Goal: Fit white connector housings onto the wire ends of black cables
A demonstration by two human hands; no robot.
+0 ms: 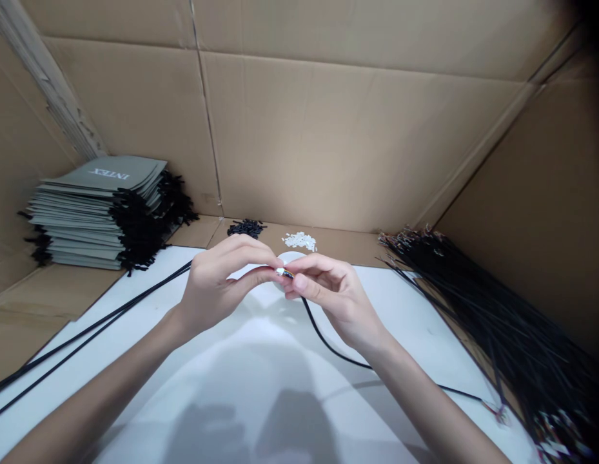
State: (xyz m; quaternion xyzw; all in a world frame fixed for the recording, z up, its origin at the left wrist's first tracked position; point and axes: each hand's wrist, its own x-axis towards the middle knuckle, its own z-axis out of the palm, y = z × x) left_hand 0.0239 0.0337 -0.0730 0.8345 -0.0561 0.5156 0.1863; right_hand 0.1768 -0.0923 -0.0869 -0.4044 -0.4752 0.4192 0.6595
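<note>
My left hand (222, 277) is closed in a pinch, thumb and forefinger on a small white connector (280, 271). Facing it, my right hand (340, 299) pinches the thin coloured wires (288, 274) at the end of a black cable (323, 338). Wires and connector meet between my fingertips; whether the wires sit inside it I cannot tell. From my right hand the cable curves down and passes behind my right forearm. Its other end (492, 407), with bare thin wires, lies at the lower right.
A stack of grey INTEX sleeves (81, 219) with black ties stands left. Behind my hands lie a pile of black pieces (247, 228) and a pile of white connectors (300, 241). A black cable bundle (497, 322) fills the right side. Cardboard walls (328, 142) enclose the white table (222, 367).
</note>
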